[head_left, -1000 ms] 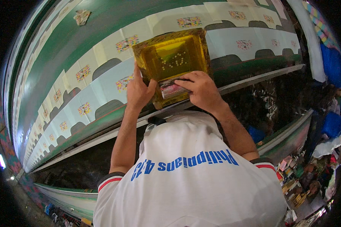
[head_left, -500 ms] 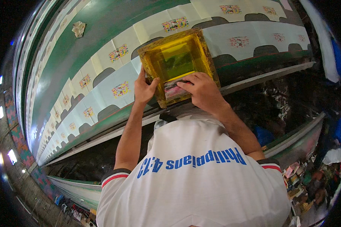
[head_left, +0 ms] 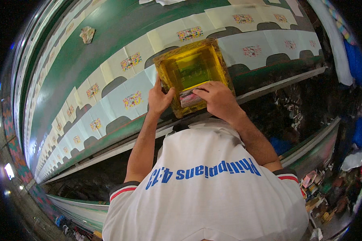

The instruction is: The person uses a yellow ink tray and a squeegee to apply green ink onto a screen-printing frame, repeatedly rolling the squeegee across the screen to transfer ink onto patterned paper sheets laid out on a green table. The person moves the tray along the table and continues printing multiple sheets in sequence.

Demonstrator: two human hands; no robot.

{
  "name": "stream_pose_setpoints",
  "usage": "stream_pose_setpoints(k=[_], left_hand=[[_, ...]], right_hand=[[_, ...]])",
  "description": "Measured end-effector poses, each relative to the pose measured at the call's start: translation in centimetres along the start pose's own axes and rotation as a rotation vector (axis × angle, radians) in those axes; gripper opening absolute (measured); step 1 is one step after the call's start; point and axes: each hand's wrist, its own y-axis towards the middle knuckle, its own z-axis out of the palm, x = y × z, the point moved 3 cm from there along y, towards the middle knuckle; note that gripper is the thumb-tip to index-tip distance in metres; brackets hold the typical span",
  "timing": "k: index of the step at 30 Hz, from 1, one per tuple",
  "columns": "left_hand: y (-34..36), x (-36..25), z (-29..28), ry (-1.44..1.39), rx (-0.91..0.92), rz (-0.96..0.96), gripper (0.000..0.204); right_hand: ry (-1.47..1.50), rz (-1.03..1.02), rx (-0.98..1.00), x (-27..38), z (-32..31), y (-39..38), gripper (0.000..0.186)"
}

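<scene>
A square yellow printing frame [head_left: 213, 52] with a translucent, recessed middle rests tilted over the near rows of printed sheets. My left hand [head_left: 160, 100] grips its left edge, fingers along the side and thumb inward. My right hand [head_left: 220, 102] has its fingers curled on a pink-streaked, squeegee-like bar [head_left: 189, 100] in the lower part of the frame. Pale sheets [head_left: 251, 51] with small colourful prints lie in long rows beside and beyond the frame, some over dark rounded shapes.
The long green table [head_left: 56, 100] has a metal rail [head_left: 281, 82] along its near edge. A crumpled pale scrap [head_left: 87, 34] lies on it at upper left. Blue bundles [head_left: 360, 132] and a cluttered heap [head_left: 321, 193] are at the right.
The frame and both hands have shifted slightly right along the rows. Pale dots seen inside the frame a second ago are no longer visible. The whole view has tilted slightly.
</scene>
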Motion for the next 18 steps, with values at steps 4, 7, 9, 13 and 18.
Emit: stream_pose_setpoints(k=[4,7,9,13,18], left_hand=[[0.2,-0.7,0.0,0.042,0.015,-0.013,0.097],[0.0,-1.3,-0.4,0.043,0.037,-0.042,0.100],[-0.2,-1.2,-0.4,0.081,0.052,-0.064,0.101],[-0.2,-0.5,0.1,0.124,0.034,-0.022,0.103],[-0.3,-0.1,0.3,0.110,0.023,-0.016,0.103]], right_hand=[[0.108,0.068,0.088,-1.4,-1.0,1.9,0.042],[0.121,0.116,0.165,-1.3,-2.4,2.9,0.046],[0.094,0.120,0.190,-1.0,-2.6,2.5,0.047],[0.019,0.084,0.115,0.7,-1.3,-0.9,0.050],[-0.096,0.096,-0.024,1.5,0.7,-1.5,0.055]])
